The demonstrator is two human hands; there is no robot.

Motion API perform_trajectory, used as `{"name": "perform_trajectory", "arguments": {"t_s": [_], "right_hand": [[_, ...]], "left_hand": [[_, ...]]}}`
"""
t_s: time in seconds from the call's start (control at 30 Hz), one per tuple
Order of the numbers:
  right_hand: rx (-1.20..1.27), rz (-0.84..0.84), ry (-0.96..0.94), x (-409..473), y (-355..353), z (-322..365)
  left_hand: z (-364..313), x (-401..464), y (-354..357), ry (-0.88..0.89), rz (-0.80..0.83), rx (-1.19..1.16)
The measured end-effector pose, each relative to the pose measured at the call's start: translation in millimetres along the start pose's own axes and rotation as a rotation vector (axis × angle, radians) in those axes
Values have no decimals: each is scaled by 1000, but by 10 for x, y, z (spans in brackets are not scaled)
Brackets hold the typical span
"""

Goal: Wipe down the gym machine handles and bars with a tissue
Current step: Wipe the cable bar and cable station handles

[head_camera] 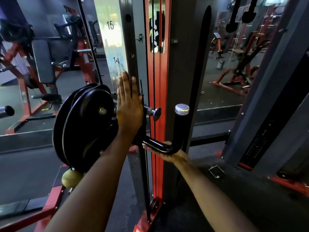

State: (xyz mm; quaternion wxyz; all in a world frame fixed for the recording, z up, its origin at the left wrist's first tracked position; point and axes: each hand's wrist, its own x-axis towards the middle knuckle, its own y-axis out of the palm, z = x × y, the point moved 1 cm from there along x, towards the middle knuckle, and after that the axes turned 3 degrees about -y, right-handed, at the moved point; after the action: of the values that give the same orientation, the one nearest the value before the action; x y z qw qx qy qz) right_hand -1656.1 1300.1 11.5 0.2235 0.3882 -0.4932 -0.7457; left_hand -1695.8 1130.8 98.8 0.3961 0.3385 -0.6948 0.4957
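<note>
Black steel, the curved handle (164, 146) juts from the pulley carriage (87, 124) on the numbered upright (132, 52), which makes it your landmark. Your right hand (165, 155) lies flat-fingered under its bend; your left hand (128, 106), fingers straight, presses the carriage just above it. No tissue shows, possibly hidden beneath the right palm. Wrap it round the tube and draw along toward the silver end cap (182, 109).

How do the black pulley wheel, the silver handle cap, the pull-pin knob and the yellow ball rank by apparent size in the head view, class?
1. black pulley wheel
2. yellow ball
3. silver handle cap and pull-pin knob: these look alike, so unranked.
</note>
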Motion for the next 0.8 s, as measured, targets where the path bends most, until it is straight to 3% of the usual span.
{"name": "perform_trajectory", "arguments": {"t_s": [0.17,0.3,0.5,0.57,0.63,0.73,0.8], "right_hand": [[-133,-238,-146,-13,-77,40],[-297,-293,-208,-220,-116,96],[-304,-313,-329,-786,61,126],[-468,-326,-519,-971,234,158],[-790,-352,-846,-1053,403,164],[-1532,-437,-1602,-1089,628,105],[-2080,-252,-1861,-971,588,96]], "left_hand": [[-3,7,-4,6,-17,-22],[11,16,2,6,-19,-12],[0,12,5,11,3,9],[9,15,7,10,4,18],[11,21,-1,10,2,15],[-4,16,-11,12,2,-4],[-1,16,-12,12,3,-11]]}}
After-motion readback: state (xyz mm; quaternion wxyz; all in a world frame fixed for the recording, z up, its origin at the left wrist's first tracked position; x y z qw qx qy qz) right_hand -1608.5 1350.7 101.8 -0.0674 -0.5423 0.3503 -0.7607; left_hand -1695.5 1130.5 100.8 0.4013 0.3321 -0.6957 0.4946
